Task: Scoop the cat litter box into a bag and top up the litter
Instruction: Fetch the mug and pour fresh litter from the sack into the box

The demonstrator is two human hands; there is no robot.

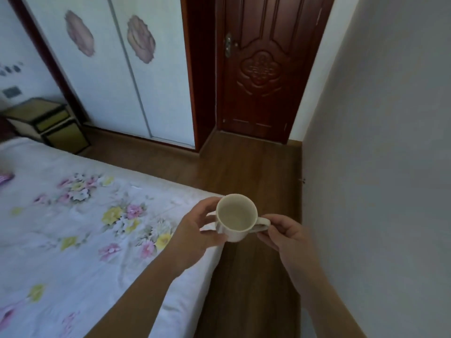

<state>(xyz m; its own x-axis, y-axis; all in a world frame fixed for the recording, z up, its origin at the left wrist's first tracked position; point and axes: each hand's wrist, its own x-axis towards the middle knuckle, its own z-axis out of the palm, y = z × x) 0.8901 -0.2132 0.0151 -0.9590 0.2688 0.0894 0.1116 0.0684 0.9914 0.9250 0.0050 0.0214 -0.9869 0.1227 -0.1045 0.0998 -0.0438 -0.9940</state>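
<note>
One head-worn view (wide-angle, edges bowed), from standing height, facing forward and down: cup (236, 217) close at 6 o'clock, bed (73, 215) at 8, door (261, 69) far at 12, wall (378, 142) at 3.

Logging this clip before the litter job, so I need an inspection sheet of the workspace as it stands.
Surface: wooden floor between bed and wall.
Job's things: cream mug, upright, held in mid-air; nothing else seen.
Clutter: purple item at the bed's left edge.
Hands: left hand grips the mug's body; right hand pinches its handle.
Cables: nothing seen.
Surroundings: closed brown door, wardrobe, nightstand.
</note>
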